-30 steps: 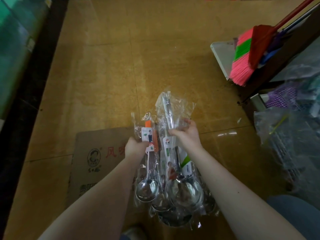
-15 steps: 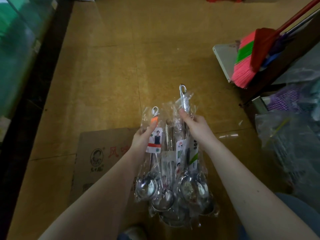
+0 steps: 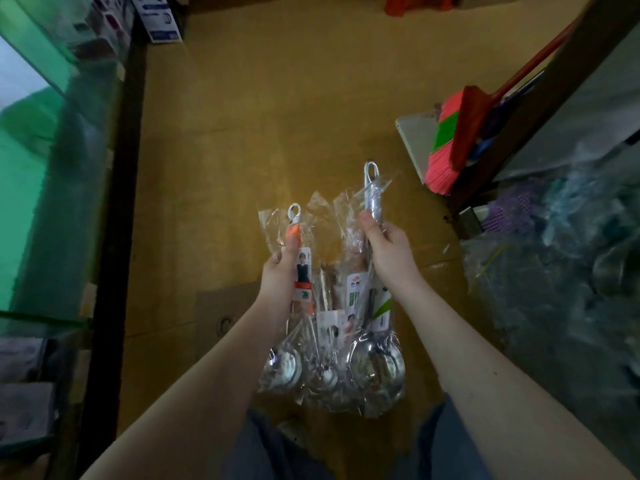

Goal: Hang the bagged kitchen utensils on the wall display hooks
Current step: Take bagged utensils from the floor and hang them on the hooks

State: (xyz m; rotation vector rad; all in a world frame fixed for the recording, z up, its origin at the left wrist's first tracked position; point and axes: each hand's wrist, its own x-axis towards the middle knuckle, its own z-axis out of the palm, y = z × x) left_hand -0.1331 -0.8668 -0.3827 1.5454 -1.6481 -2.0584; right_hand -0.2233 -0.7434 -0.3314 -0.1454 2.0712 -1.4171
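I hold a bunch of steel ladles in clear plastic bags upright above the floor. My left hand (image 3: 282,277) grips the orange-handled ladle (image 3: 300,268) by its handle, its metal hanging loop (image 3: 294,213) poking out of the bag top. My right hand (image 3: 386,251) grips the taller all-steel ladle (image 3: 372,199) just below its hanging loop (image 3: 371,172). Several more bagged ladles (image 3: 332,368) hang between and below the hands, bowls down. No wall hooks are in view.
A pink, green and red broom (image 3: 450,140) leans against a dark shelf frame (image 3: 540,109) at the right, with plastic-wrapped goods (image 3: 561,271) below it. A glass counter (image 3: 52,168) runs along the left. Flattened cardboard (image 3: 221,310) lies on the yellow-brown floor.
Both hands have lifted the bagged ladles higher and slid up their handles; the hanging loops now stick out of the bag tops. The view has tilted up, showing more floor ahead.
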